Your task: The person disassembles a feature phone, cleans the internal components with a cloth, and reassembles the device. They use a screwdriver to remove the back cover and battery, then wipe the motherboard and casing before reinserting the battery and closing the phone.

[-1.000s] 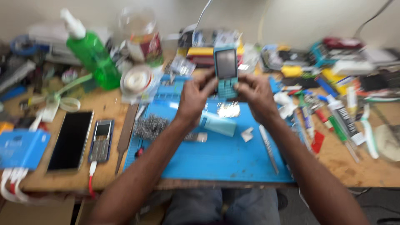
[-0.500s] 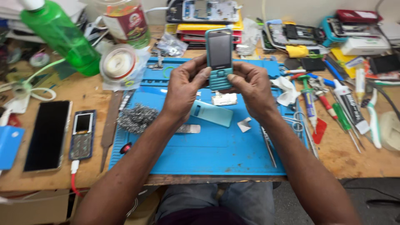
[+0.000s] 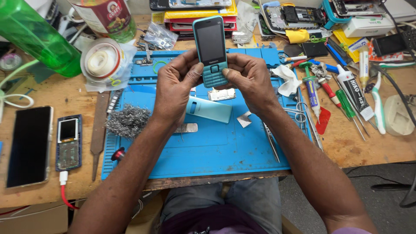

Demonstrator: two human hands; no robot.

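Standing upright, screen toward the camera, the teal phone (image 3: 211, 50) is clamped at its keypad end by left hand (image 3: 175, 89) and right hand (image 3: 251, 82), above the blue mat (image 3: 216, 147).

I see a teal keypad phone (image 3: 211, 50) in smooth plastic with a glossy dark screen. The blue work mat (image 3: 208, 147) under it looks matt and rubbery. The steel wool (image 3: 128, 120) is rough, grey wire. The workbench (image 3: 351, 138) is worn, stained wood. The green bottle (image 3: 32, 37) is shiny translucent plastic. The tweezers (image 3: 271, 141) are bare metal.
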